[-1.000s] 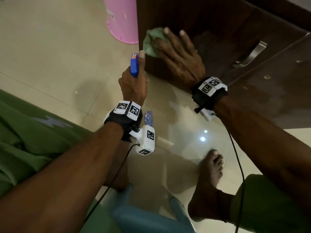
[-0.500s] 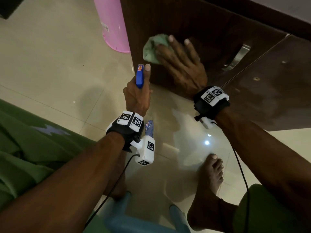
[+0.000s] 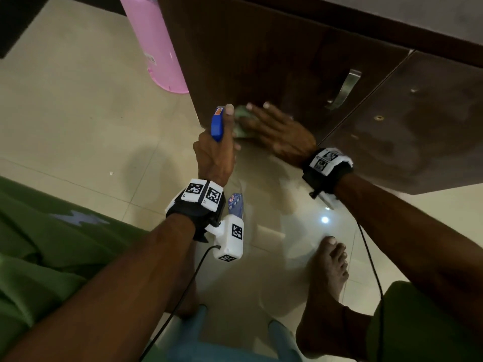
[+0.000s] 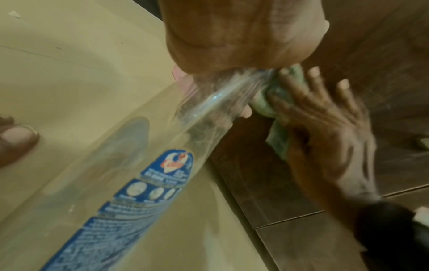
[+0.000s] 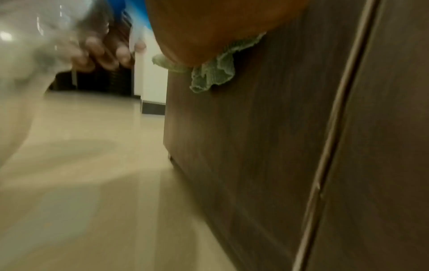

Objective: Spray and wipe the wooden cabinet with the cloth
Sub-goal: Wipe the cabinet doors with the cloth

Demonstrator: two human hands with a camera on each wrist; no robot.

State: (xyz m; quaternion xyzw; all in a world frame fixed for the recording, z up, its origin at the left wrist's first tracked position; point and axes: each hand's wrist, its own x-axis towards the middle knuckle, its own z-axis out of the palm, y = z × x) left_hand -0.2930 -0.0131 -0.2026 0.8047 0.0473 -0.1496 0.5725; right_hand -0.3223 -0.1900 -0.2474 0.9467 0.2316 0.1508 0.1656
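Note:
The dark wooden cabinet (image 3: pixel 261 56) fills the upper right of the head view, with a metal handle (image 3: pixel 345 87) on its door. My right hand (image 3: pixel 274 126) lies flat with straight fingers on a green cloth (image 3: pixel 241 118), pressing it against the low left corner of the cabinet front. The cloth (image 5: pixel 213 71) bunches out under the palm in the right wrist view. My left hand (image 3: pixel 217 152) grips the neck of a clear spray bottle (image 4: pixel 144 179) with a blue label and a blue trigger head (image 3: pixel 217 124), just left of the cloth.
A pink plastic bin (image 3: pixel 156 45) stands on the tiled floor (image 3: pixel 78 113) by the cabinet's left side. My bare foot (image 3: pixel 329 278) rests on the floor below the right arm. A light blue stool (image 3: pixel 196 346) and green clothing (image 3: pixel 47 252) are close under me.
My right hand has slid the cloth down the cabinet front to its lower left corner. The left hand with the bottle has stayed about where it was, so the cloth now sits beside it.

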